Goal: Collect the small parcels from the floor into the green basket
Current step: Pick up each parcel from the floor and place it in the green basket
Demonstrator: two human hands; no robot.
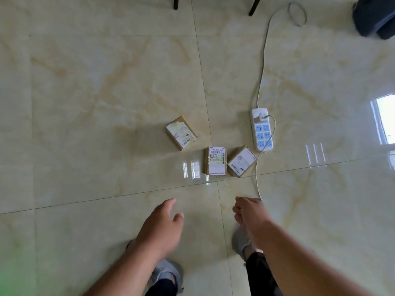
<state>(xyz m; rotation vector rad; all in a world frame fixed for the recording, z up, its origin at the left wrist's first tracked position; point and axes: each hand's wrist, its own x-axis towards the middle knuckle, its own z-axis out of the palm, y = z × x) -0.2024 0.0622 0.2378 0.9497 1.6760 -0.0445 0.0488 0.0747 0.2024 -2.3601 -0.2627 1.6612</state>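
I count three small parcels on the floor, one power strip, and perhaps two chair legs far off.

A green blur is seen at the lower left corner, too smeared to be identified. Two dark furniture legs and a dark object are cut off by the top and right edges. The print on the parcel labels cannot be read. The forearms are cut by the bottom edge.
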